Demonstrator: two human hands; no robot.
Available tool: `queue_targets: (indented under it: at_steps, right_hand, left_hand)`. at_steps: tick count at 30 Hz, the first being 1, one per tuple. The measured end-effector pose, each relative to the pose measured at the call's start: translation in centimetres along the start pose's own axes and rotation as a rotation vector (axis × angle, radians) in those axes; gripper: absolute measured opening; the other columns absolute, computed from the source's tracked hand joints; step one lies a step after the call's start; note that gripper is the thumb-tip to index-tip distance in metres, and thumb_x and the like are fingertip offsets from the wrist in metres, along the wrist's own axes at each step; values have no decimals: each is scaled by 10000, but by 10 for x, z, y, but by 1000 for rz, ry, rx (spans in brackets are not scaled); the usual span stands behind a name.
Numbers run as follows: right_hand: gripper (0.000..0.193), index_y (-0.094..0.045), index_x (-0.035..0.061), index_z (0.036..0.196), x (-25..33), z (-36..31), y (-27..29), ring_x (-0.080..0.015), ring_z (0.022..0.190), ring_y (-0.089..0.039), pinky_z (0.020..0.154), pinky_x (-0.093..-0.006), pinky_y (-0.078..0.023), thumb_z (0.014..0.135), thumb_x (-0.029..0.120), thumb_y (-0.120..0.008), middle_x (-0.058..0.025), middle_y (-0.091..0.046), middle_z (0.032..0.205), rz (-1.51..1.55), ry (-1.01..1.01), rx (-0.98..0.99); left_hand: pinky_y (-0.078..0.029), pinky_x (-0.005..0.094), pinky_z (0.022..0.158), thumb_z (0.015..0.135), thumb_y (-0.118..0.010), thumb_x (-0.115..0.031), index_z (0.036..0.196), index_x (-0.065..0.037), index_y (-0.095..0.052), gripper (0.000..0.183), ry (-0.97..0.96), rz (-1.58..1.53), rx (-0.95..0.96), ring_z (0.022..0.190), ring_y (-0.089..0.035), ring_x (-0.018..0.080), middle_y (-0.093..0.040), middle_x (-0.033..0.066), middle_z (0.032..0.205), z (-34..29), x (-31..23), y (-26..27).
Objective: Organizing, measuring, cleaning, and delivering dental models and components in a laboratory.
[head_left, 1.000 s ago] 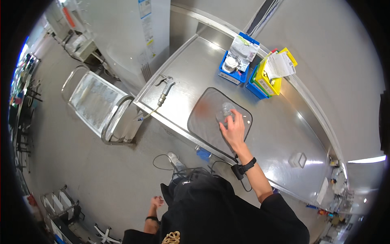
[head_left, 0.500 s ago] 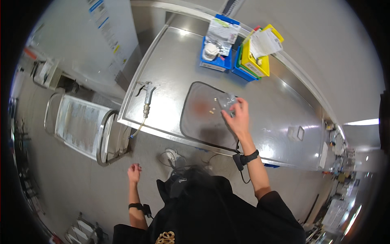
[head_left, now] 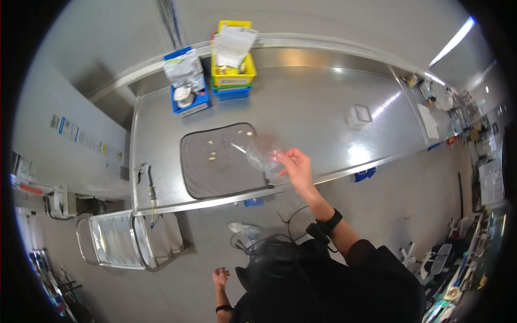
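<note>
- Your metal table [head_left: 307,107] spans the middle of the view, with its back edge along the wall.
- Beside its left front corner stands a metal cart [head_left: 113,242].
- A grey mat [head_left: 215,175] with a dark border lies on the table, near the front edge.
- Behind the mat, a yellow bin [head_left: 232,80] sits stacked on other bins, with a sheet of paper in it; a blue bin [head_left: 203,101] stands just to its left.
- Your right hand [head_left: 288,164] pinches the rim of the clear cup between thumb and fingers.
- Your left hand [head_left: 221,276] hangs low, well apart from the table, fingers curled; you cannot tell whether the tips meet.
- An air gun [head_left: 149,182] lies left of the mat.
- The clear cup [head_left: 260,155] is at the mat's right edge, tilted; whether it touches the mat is unclear.
- A few pale bits [head_left: 210,142] lie scattered on your mat.
</note>
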State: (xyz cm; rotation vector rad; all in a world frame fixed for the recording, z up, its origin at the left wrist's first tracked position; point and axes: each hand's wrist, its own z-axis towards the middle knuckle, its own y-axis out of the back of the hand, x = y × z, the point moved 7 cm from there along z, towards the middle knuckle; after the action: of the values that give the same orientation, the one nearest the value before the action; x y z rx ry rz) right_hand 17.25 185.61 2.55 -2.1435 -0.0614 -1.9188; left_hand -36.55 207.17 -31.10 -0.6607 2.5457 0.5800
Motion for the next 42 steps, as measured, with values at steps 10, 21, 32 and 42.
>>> queue_targets:
  at_steps: [10, 21, 32, 42]
  right_hand:
    - [245, -655, 12, 879, 52, -134, 310, -126, 748, -688, 544, -280, -550, 953, 242, -693, -78, -732, 912, -54, -63, -146]
    - [256, -665, -59, 766, -66, -507, 864, -222, 530, -690, 491, -360, -572, 862, 162, -580, -127, -678, 630, -544, -393, -1424]
    - [285, -602, -155, 917, -239, -722, 915, -397, 623, -724, 495, -463, -597, 841, 113, -546, -298, -691, 761, 493, -861, -1774]
    - [372, -535, -189, 1080, -145, -551, 1272, -374, 605, -706, 510, -445, -598, 887, 128, -523, -297, -679, 793, 361, -523, -1796]
  left_hand:
    - [-527, 363, 523, 1004, -529, -235, 971, -58, -639, 211, -66, 199, 113, 650, -671, 248, -690, 149, 817, -50, 44, -179]
    - [-531, 368, 536, 1003, -530, -242, 984, -61, -648, 217, -490, 893, 543, 661, -673, 255, -693, 152, 823, -98, -185, -649]
    - [-535, 372, 548, 1001, -530, -249, 998, -64, -656, 224, -536, 984, 548, 671, -675, 262, -696, 156, 829, -173, -249, -967]
    - [-539, 376, 560, 1000, -531, -255, 1010, -67, -664, 231, -550, 885, 499, 681, -676, 268, -699, 159, 834, -242, -279, -1154]
